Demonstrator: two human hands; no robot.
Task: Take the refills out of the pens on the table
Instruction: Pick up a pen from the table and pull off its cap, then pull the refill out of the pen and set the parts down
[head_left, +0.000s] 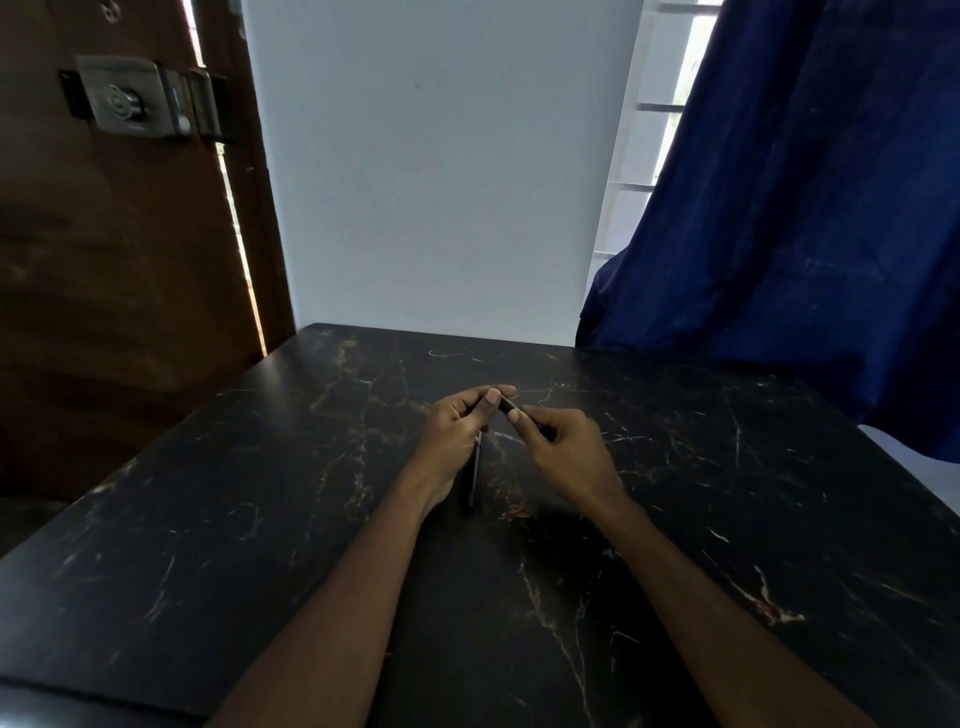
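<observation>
While both forearms extend over the dark marble-patterned table (727, 519), the two hands meet above its middle. The left hand (457, 431) is curled closed, thumb and forefinger pinching one end of a short dark pen part (506, 404). The right hand (563, 447) is likewise closed, its thumb and forefinger pinching the opposite end of the same part, so the fingertips of both hands nearly touch. Only a small section of this part shows between the two thumbs; whether it is a barrel, a cap or a complete pen cannot be determined.

A second slim dark pen piece (474, 475) runs from under the left palm toward the person, just beside the left wrist. Whether it is gripped by the lower left fingers or lies on the table cannot be determined.

Beyond the hands stands a pale wall. A wooden door (104, 286) with a metal lock (124, 101) is to the far left, a blue curtain (805, 208) to the far right.
</observation>
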